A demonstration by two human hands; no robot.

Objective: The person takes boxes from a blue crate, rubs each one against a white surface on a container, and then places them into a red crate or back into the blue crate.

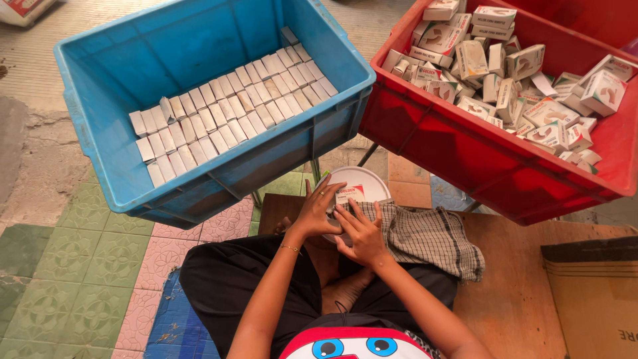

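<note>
My left hand rests with bent fingers on the rim of a round white tub in front of my lap. What lies under its palm is hidden. My right hand is just beside it, back up and fingers spread, touching the left hand over the tub and the edge of a checked cloth. A blue crate at the upper left holds neat rows of small pale boxes. A red crate at the upper right holds a loose heap of small printed cartons.
Both crates stand raised just beyond my knees, nearly touching each other. A brown cardboard box sits at the lower right on a wooden board. Patterned green and pink floor tiles lie to the left.
</note>
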